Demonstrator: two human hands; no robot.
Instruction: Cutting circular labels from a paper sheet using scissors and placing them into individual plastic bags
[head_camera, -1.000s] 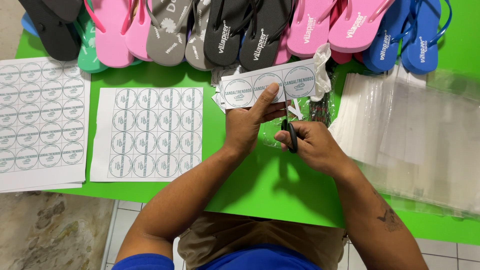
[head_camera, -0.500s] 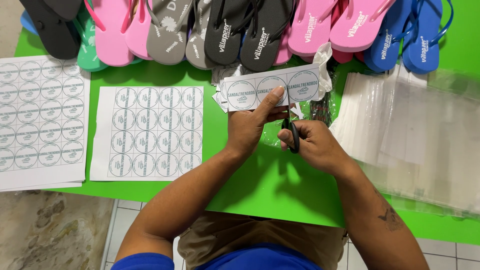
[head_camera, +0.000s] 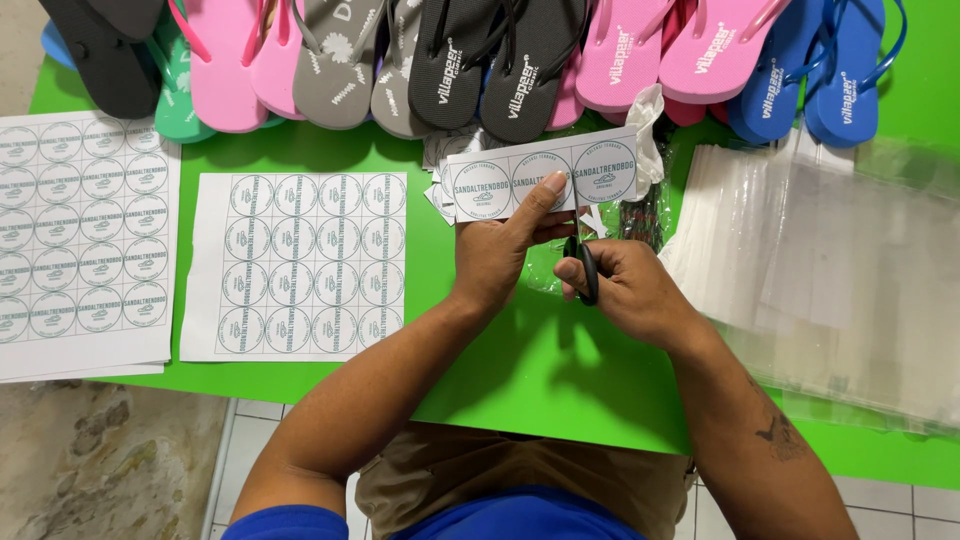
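head view, from the left: a stack of white sheets printed with round labels (head_camera: 80, 235) lies at the table's left edge, and just beside it a single label sheet (head_camera: 300, 262) lies flat on the green table (head_camera: 520, 360). along the far edge runs a row of flip-flops (head_camera: 470, 60) in black, pink, grey, green and blue, soles overlapping.

near the middle, the left hand (head_camera: 495, 250) reaches forward from a bent forearm, palm down, thumb stretched up and pressed onto a strip of three round labels (head_camera: 545, 180); the fingers are closed under the strip, pinching it and holding it just above the table. small cut pieces of paper lie behind the strip.

just to its right, the right hand (head_camera: 625, 290) is curled around black scissors (head_camera: 585, 265), thumb through a handle loop; the blades point up at the strip's lower edge, mostly hidden by the fingers. a crumpled clear bag (head_camera: 645, 205) lies behind this hand.

at the far right, a thick pile of clear plastic sleeves (head_camera: 830, 270) covers the table, close to the right wrist.
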